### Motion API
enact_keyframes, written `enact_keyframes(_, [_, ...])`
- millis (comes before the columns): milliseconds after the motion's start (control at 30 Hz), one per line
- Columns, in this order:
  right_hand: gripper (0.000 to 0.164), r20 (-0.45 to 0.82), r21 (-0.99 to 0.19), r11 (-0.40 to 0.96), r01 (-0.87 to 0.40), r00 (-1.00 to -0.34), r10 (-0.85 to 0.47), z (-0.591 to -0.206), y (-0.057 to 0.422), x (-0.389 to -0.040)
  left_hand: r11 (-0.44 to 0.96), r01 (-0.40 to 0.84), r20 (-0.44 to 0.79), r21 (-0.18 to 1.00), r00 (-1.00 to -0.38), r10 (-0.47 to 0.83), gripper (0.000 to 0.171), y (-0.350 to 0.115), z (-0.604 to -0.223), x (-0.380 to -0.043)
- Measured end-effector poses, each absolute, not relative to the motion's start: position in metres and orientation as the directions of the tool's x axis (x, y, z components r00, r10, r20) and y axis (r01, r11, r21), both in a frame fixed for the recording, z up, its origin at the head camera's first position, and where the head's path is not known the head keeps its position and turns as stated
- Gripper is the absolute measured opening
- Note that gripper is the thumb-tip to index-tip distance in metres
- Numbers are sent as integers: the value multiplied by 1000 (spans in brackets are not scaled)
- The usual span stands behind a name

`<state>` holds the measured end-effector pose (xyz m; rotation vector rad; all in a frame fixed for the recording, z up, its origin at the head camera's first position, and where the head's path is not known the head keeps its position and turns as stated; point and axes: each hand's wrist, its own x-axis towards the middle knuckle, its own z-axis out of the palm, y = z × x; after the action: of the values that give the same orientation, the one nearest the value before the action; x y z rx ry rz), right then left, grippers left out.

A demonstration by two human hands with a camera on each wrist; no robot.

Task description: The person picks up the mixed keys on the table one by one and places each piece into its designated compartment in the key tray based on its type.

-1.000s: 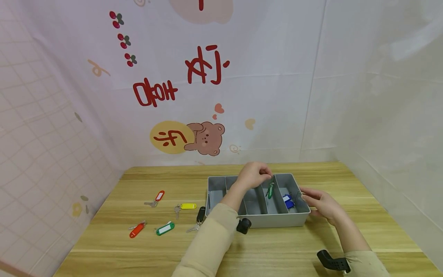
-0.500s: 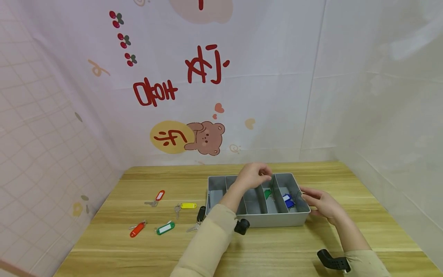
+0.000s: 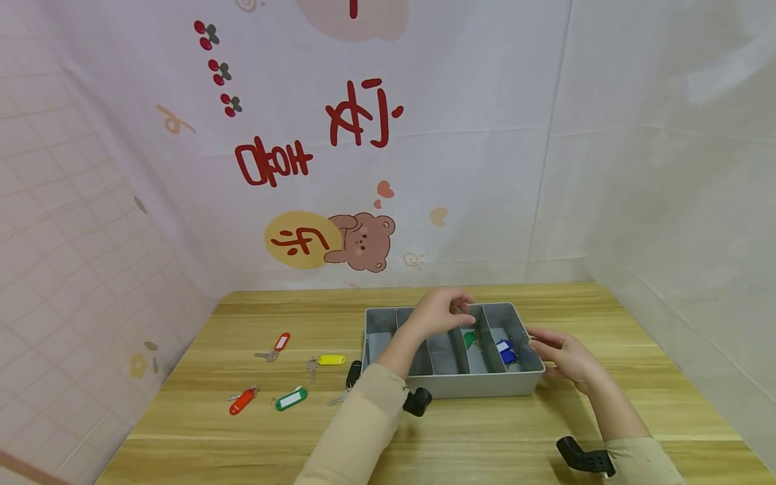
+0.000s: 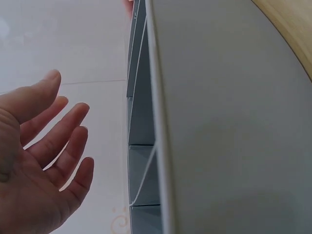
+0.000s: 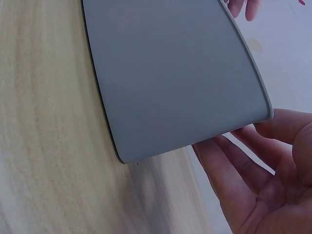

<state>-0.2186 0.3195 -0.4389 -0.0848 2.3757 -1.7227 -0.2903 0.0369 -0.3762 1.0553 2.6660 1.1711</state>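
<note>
A grey divided tray [image 3: 479, 386] stands on the table, its compartments side by side. My left hand [image 3: 438, 313] hovers over its back part, fingers loosely spread and holding nothing; the left wrist view shows this same hand [image 4: 46, 146] free of any object. Below the fingertips, a green key tag [image 3: 469, 339] with its key lies in the second compartment from the right. Blue key tags [image 3: 506, 351] lie in the rightmost one. My right hand [image 3: 566, 357] rests against the tray's right end, its fingers fairly straight along the outer wall [image 5: 180, 78] and the thumb close to the rim.
On the table left of the tray lie keys with a red tag [image 3: 281, 342], a yellow tag [image 3: 331, 360], an orange-red tag [image 3: 242, 401], a green tag [image 3: 292, 399] and a black tag [image 3: 353, 373]. A printed cloth [image 3: 485, 202] hangs behind the table.
My left hand has let go of the green key tag, which dropped into the compartment. Its fingers have since spread apart a little. The right hand stays in place at the tray's end.
</note>
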Motion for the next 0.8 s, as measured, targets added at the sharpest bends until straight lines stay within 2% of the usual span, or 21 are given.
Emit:
enact_keyframes(233, [59, -137, -936, 343, 76, -978, -158, -438, 319, -218, 492, 590, 206, 640, -749, 630, 39, 28, -376, -284])
enact_keyframes(467, [59, -139, -936, 342, 79, -978, -154, -438, 319, -218, 486, 558, 172, 672, -756, 631, 44, 15, -376, -277])
enact_keyframes(800, [58, -132, -939, 335, 74, -979, -153, -438, 319, -218, 496, 593, 203, 634, -747, 633, 50, 1, -375, -268])
